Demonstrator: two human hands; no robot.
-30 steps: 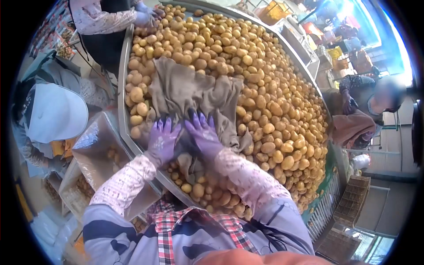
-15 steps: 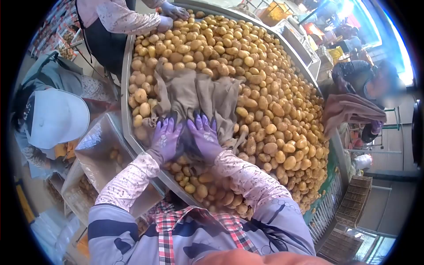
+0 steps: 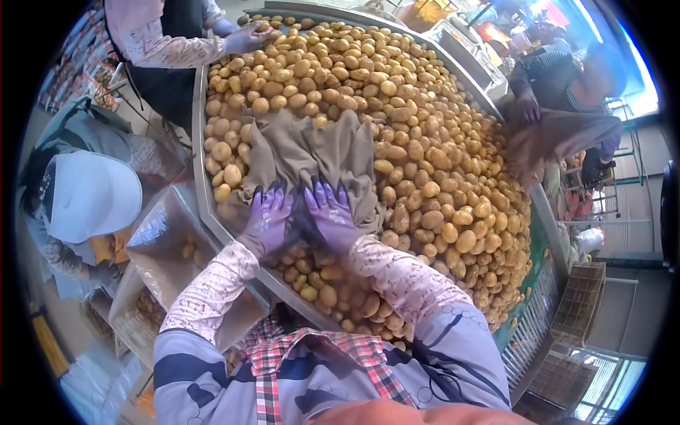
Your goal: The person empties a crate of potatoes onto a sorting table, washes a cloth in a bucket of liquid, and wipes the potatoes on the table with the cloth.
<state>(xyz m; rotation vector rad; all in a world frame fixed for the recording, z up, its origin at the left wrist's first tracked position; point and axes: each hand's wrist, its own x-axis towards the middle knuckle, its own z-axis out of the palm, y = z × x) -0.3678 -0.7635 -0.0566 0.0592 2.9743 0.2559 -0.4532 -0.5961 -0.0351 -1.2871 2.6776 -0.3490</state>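
Observation:
A heap of potatoes (image 3: 453,212) fills the metal-edged table. Over its near left part lies a crumpled brown cloth (image 3: 312,145). My left hand (image 3: 268,221), in a purple glove with dark fingertips, rests on the cloth's near edge with fingers spread. Close beside it, my right hand (image 3: 329,216) wears the same kind of glove and also presses flat on the cloth, fingers apart. Both palms face down, and the potatoes directly beneath the cloth are hidden.
A gloved co-worker's hand (image 3: 248,37) holds a potato at the far left. Another person at right handles a brown cloth (image 3: 559,142). A person in a white cap (image 3: 92,195) is by lined crates (image 3: 173,234). The metal rim (image 3: 202,170) borders the potatoes; wicker crates (image 3: 577,304) stand right.
My hands stay nearly in place while the cloth's far folds shift slightly. At far left, the co-worker's hand has lifted a potato. The person at right has raised and spread their cloth.

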